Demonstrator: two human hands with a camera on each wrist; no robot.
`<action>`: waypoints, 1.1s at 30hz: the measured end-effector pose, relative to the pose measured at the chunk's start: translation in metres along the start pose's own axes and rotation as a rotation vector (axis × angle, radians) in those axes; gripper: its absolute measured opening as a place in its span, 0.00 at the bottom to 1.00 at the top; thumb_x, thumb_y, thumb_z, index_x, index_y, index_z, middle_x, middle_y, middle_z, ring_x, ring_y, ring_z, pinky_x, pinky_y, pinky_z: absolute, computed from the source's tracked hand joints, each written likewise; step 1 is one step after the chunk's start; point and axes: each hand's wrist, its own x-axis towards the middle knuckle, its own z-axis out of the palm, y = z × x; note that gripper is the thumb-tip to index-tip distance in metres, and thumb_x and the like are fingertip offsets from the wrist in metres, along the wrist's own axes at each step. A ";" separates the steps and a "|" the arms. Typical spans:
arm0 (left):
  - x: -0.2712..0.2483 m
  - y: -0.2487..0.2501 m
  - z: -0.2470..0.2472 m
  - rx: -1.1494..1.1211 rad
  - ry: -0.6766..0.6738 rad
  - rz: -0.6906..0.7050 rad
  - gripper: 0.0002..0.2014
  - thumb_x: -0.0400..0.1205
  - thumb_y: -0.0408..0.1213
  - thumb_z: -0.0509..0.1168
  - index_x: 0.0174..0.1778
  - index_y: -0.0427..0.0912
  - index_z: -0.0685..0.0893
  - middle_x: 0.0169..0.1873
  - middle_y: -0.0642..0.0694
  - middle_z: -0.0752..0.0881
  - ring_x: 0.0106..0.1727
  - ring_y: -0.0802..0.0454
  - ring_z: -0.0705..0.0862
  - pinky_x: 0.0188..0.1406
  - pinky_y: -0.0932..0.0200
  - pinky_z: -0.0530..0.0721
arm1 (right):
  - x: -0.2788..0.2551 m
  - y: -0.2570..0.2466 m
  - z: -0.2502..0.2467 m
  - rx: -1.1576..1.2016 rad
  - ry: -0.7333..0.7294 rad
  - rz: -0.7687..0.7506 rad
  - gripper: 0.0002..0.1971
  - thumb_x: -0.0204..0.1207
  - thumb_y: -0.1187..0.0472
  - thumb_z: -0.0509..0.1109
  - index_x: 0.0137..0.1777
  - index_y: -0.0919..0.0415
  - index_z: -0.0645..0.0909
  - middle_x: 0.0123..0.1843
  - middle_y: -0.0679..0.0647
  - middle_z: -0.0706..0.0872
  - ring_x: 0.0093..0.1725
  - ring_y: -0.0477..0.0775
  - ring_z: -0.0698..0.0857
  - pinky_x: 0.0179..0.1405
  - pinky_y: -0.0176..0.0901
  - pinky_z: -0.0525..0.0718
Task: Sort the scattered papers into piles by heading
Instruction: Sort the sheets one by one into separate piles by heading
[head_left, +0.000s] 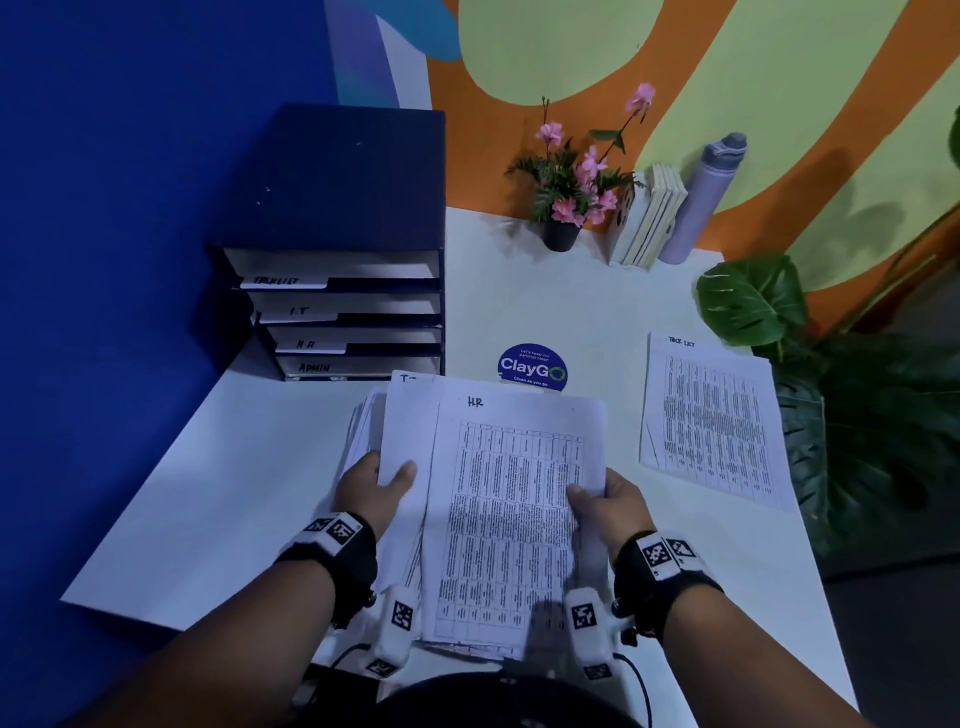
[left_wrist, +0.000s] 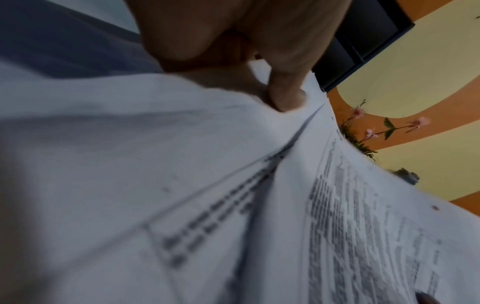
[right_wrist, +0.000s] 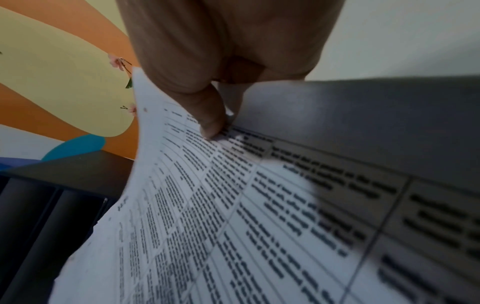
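Observation:
A stack of printed papers (head_left: 405, 499) is held above the white table (head_left: 234, 493) in front of me. My left hand (head_left: 374, 483) grips the stack's left edge, thumb (left_wrist: 285, 96) on top. The top sheet (head_left: 514, 509), a table form headed "HR", is pinched at its right edge by my right hand (head_left: 602, 501), thumb (right_wrist: 210, 121) pressing on the print (right_wrist: 233, 205). A sheet beneath shows a heading starting with "T". One sheet headed "Task List" (head_left: 711, 415) lies flat on the table at the right.
A dark blue file organiser (head_left: 337, 312) stands at the back left, its trays labelled Tasklist, I.T, H.R and Admin. A round ClayGo sticker (head_left: 532, 368), potted flowers (head_left: 566, 197), books (head_left: 649, 218), a bottle (head_left: 701, 202) and a leafy plant (head_left: 831, 389) ring the table.

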 end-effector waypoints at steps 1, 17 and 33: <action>0.000 0.001 -0.001 0.010 0.006 0.018 0.18 0.82 0.45 0.67 0.63 0.38 0.82 0.60 0.43 0.86 0.56 0.48 0.82 0.60 0.54 0.78 | -0.001 0.000 -0.003 0.003 0.021 -0.006 0.05 0.77 0.72 0.71 0.47 0.62 0.84 0.33 0.57 0.84 0.30 0.54 0.80 0.34 0.43 0.81; -0.007 0.017 0.002 -0.227 -0.077 -0.053 0.10 0.83 0.50 0.64 0.53 0.49 0.84 0.51 0.53 0.81 0.59 0.53 0.77 0.60 0.62 0.69 | 0.000 0.006 -0.009 0.006 0.019 0.032 0.09 0.76 0.72 0.69 0.44 0.58 0.87 0.42 0.59 0.91 0.42 0.62 0.87 0.48 0.58 0.85; -0.004 0.007 -0.005 -0.019 0.079 0.050 0.07 0.82 0.32 0.66 0.55 0.41 0.84 0.48 0.46 0.86 0.52 0.45 0.83 0.53 0.59 0.76 | 0.004 0.018 -0.023 0.061 0.049 0.037 0.08 0.73 0.79 0.70 0.45 0.66 0.80 0.41 0.60 0.85 0.44 0.58 0.83 0.53 0.52 0.82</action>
